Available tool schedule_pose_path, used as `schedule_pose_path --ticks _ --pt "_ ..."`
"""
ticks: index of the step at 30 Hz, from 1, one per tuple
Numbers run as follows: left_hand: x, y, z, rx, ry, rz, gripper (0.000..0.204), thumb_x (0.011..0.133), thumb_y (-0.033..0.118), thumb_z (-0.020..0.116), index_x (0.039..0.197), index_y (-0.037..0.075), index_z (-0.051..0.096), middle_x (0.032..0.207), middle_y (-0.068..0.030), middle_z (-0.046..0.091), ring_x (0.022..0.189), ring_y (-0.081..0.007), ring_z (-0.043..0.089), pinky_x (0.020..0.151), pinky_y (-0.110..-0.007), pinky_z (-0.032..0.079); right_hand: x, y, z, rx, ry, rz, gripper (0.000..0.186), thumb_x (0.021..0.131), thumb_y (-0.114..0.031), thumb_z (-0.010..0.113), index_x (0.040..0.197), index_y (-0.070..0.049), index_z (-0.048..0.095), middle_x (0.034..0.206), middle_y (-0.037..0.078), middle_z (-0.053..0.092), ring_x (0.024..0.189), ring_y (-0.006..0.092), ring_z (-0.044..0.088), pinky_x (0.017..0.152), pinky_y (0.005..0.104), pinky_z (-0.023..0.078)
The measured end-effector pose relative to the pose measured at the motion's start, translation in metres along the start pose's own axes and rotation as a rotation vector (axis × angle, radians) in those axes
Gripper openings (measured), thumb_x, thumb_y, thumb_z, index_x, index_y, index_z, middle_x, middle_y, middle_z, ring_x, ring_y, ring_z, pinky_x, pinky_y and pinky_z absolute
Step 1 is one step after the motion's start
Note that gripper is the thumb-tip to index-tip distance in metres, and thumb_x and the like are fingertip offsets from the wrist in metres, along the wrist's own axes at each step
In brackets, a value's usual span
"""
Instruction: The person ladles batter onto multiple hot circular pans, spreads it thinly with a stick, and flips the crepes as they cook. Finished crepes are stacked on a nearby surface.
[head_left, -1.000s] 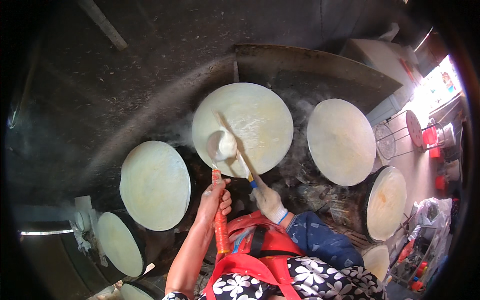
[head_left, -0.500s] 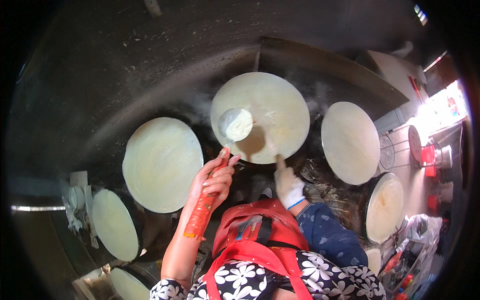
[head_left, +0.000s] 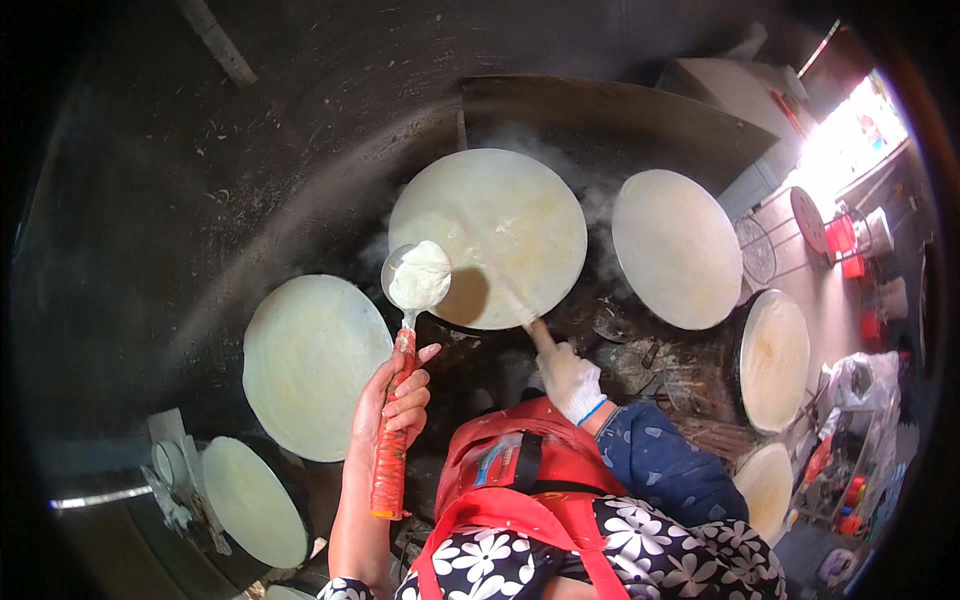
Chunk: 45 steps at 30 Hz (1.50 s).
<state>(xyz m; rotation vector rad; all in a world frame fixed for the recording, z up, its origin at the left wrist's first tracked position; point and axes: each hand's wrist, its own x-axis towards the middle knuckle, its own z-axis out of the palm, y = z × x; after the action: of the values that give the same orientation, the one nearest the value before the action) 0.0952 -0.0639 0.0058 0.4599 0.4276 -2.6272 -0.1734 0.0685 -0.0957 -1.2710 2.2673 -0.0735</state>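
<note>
- Head view showed a ladle [head_left: 404,345] with a white doughy lump [head_left: 421,275] in its bowl, above the near left edge of the middle pale sheet [head_left: 530,215]; a dark shadow on this sheet suggested that the ladle was raised and not resting.
- Bare left hand [head_left: 398,400] was closed around the red wrapped handle of this ladle.
- Gloved right hand [head_left: 572,382] gripped a thin tool [head_left: 516,305], which pointed far and left over the same sheet. It was blurred, so I could not tell whether its tip touched.
- The middle sheet was round and looked already complete to its edge. The lump, however, was in the ladle, not yet put down.
- Other round sheets were also full and mostly pale: a left sheet [head_left: 315,370], a right sheet [head_left: 678,250] and a near left sheet [head_left: 255,505]. Only the far right sheet [head_left: 775,355] had a clear orange tint, so browning was, in my judgement, little advanced elsewhere.
- Nearest to the body were a red apron [head_left: 500,515] and a dark blue sleeve [head_left: 665,465]; at the right stood a cluttered rack [head_left: 862,450].
</note>
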Motion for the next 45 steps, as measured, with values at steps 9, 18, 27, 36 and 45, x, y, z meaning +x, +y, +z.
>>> schedule_pose_path --ticks 9,18,27,36,45 --pt "0.039 0.003 0.002 -0.165 -0.021 -0.340 0.055 0.114 0.021 0.044 0.158 -0.010 0.036 0.074 -0.0040 0.043 0.050 -0.0119 0.045 0.041 -0.028 0.042 -0.043 0.058 0.027 0.554 0.525 0.064 0.066 0.104 -0.028 0.062 0.164 -0.015 0.039 0.111 0.030 0.071 0.101 0.0465 0.071 0.086 0.0504 0.057" --pt "0.055 0.035 0.018 -0.064 0.074 -0.459 0.062 0.115 0.028 0.039 0.159 -0.014 0.031 0.079 -0.0077 0.046 0.050 -0.0133 0.048 0.040 -0.028 0.045 -0.070 0.162 0.017 0.351 0.851 0.563 0.061 0.100 -0.031 0.068 0.154 -0.010 0.049 0.123 0.028 0.068 0.110 0.0458 0.069 0.092 0.0535 0.055" --pt "0.061 -0.103 0.051 0.013 0.083 -0.472 0.063 0.115 0.029 0.040 0.159 -0.014 0.030 0.080 -0.0091 0.047 0.050 -0.0147 0.050 0.040 -0.028 0.046 -0.086 0.289 -0.056 0.284 0.810 0.870 0.086 0.088 -0.035 0.084 0.157 -0.009 0.039 0.119 0.027 0.066 0.098 0.0461 0.073 0.085 0.0553 0.058" --pt "0.085 -0.211 0.025 0.046 0.089 -0.450 0.067 0.115 0.033 0.042 0.163 -0.010 0.026 0.086 -0.0046 0.046 0.058 -0.0131 0.048 0.047 -0.028 0.049 -0.063 0.386 -0.068 0.284 0.816 0.636 0.053 0.102 -0.019 0.054 0.152 -0.003 0.044 0.099 0.027 0.072 0.089 0.0432 0.074 0.076 0.0549 0.057" --pt "0.123 -0.326 0.042 0.113 0.141 -0.582 0.062 0.115 0.029 0.041 0.160 -0.013 0.029 0.083 -0.0082 0.048 0.053 -0.0141 0.050 0.043 -0.027 0.047 -0.264 0.424 -0.216 0.560 1.033 0.977 0.030 0.096 -0.027 0.071 0.116 -0.006 0.068 0.099 0.023 0.073 0.096 0.0438 0.073 0.083 0.0543 0.057"
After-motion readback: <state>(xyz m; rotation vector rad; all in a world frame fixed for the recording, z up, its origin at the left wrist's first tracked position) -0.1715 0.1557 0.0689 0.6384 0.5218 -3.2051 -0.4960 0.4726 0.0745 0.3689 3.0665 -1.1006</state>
